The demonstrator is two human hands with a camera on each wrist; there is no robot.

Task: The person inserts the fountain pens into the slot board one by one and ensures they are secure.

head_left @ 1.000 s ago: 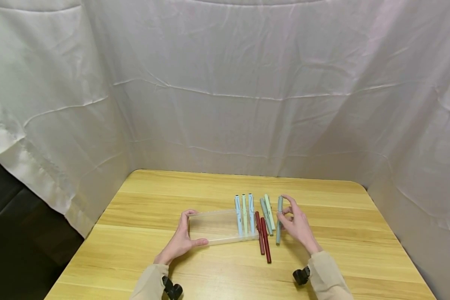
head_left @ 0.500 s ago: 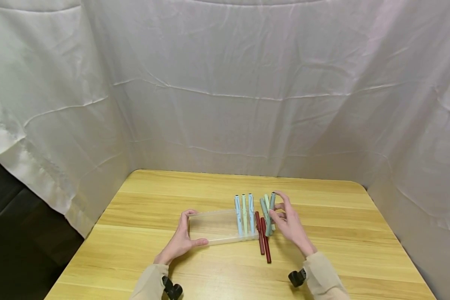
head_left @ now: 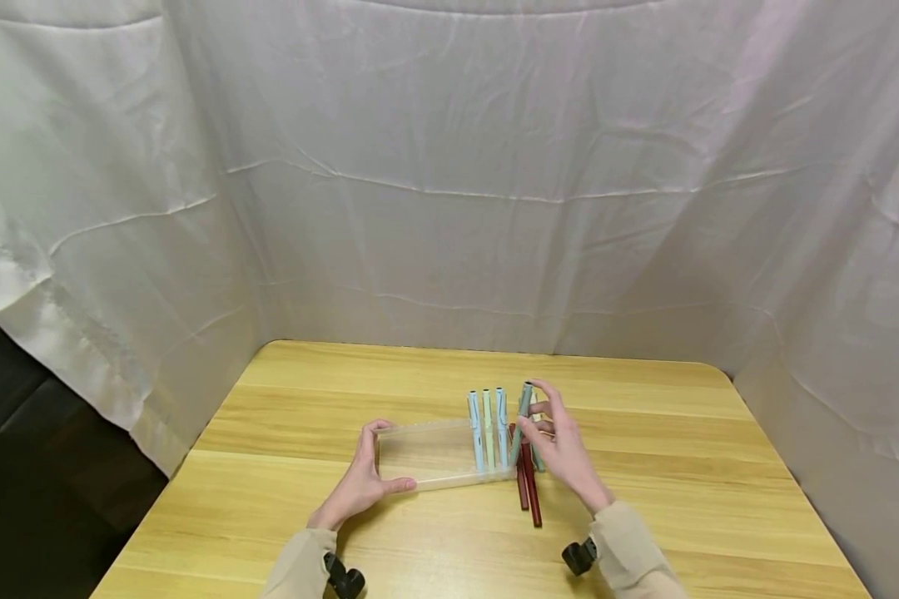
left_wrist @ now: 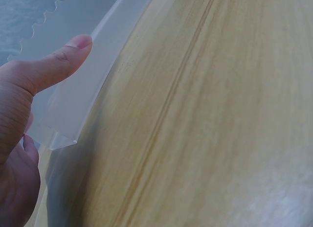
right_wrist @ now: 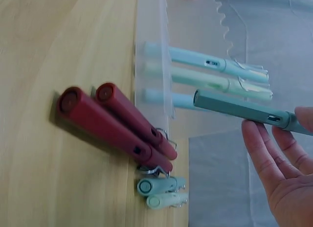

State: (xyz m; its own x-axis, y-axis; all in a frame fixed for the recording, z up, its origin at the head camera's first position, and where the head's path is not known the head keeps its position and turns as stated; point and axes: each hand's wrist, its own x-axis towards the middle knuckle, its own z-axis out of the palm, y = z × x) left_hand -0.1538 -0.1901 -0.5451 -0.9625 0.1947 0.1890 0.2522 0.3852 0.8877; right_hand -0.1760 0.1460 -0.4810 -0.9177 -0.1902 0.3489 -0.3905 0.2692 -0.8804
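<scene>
Pale wooden table [head_left: 719, 466]; clear plastic tray [head_left: 460, 480]. Left hand [head_left: 358, 482] clamps the tray's left end, thumb over the near side. Right hand [head_left: 563, 445] pinches a tilted grey-green pen [right_wrist: 239, 108] at the tray's right end. Three pens [head_left: 489, 428] lie across the tray (pale green between two light blue). Two red pens [right_wrist: 107, 126] lie on the table near its end.

The head camera looks forward and down from farthest off, the table [head_left: 449, 549] low in frame, the curtain [head_left: 449, 183] above. The left wrist camera sits close, the left hand [left_wrist: 14, 102] at the left edge. The right wrist view, also close, lies sideways, the right hand [right_wrist: 293, 190] lower right. All 3 share the clear box [head_left: 457, 480]; head and right wrist share the pens [right_wrist: 239, 108].
</scene>
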